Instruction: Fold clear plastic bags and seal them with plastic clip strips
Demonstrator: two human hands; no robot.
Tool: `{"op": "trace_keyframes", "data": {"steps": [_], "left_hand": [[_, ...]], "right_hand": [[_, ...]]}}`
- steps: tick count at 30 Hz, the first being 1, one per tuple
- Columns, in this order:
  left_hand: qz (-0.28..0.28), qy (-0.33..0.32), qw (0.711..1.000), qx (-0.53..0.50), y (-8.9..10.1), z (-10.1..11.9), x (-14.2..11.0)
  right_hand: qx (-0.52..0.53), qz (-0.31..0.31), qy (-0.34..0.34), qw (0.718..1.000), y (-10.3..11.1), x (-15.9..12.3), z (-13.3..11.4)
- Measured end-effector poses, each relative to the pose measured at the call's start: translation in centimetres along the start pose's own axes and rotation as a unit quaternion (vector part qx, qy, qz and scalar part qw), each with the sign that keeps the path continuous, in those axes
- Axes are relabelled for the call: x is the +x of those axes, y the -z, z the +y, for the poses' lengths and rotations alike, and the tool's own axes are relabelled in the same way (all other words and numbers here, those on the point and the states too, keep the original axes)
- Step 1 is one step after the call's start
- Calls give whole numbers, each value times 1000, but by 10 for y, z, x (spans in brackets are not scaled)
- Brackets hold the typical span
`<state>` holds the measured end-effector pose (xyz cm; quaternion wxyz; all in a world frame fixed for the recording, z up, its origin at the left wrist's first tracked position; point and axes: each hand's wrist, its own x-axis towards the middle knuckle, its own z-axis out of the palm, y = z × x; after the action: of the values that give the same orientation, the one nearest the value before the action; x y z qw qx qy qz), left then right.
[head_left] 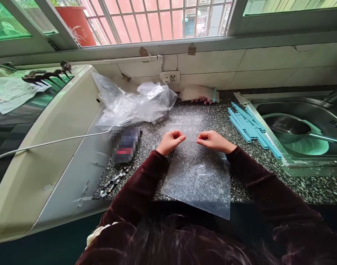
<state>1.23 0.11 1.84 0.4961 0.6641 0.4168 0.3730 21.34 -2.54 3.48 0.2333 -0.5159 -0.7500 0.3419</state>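
Observation:
A clear plastic bag [198,180] hangs toward me over the front edge of the speckled countertop [154,147]. Its far edge is pinched by my left hand [172,141], thumb against curled fingers. A short way to the right, my right hand [214,141] pinches the same edge. Between the two hands a narrow strip of the bag is stretched. Left of my left hand lies a blurred-out phone-like object [126,144]. Several light-blue plastic strips [247,123], like bag sealing clips, lie in a pile to the right of my right hand.
A heap of crumpled clear bags [146,105] sits at the back left, near a wall socket [169,77]. A flat bag with small pink items [200,94] lies against the wall. The sink [331,154] at right holds a pan [288,127]. A white cable [60,140] crosses the left appliance [58,176].

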Motion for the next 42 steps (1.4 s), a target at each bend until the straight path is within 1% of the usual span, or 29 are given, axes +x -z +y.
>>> {"op": "trace_keyframes", "data": {"steps": [5, 14, 19, 23, 25, 27, 30, 34, 39, 42], "left_hand": [[-14, -2, 1000, 5, 0, 0, 0], [-8, -11, 1000, 12, -3, 1, -1], [-6, -21, 1000, 19, -3, 2, -2], [-36, -3, 999, 24, -2, 2, -3], [-54, 12, 998, 8, -3, 0, -3], [-59, 14, 998, -15, -4, -2, -2], [-53, 4, 998, -37, -5, -3, -2], [-41, -3, 998, -48, -2, -2, -2], [-35, -11, 998, -43, 0, -1, -2], [-36, -21, 999, -34, 0, -2, -1]], "right_hand": [[-12, 19, 12, 1000, -3, -1, 0], [17, 2, 7, 1000, 0, -2, -1], [16, 17, 17, 1000, -2, -3, -3], [-1, 34, 35, 999, -5, -4, -4], [-10, 44, 42, 998, -7, -4, -4], [-15, 50, 45, 998, -8, -5, -5], [-9, 44, 40, 998, -7, -5, -4], [0, 30, 20, 999, 0, -5, -1], [6, 11, -4, 1000, 7, -6, 0], [5, 4, -2, 1000, 7, -6, 0]]}}
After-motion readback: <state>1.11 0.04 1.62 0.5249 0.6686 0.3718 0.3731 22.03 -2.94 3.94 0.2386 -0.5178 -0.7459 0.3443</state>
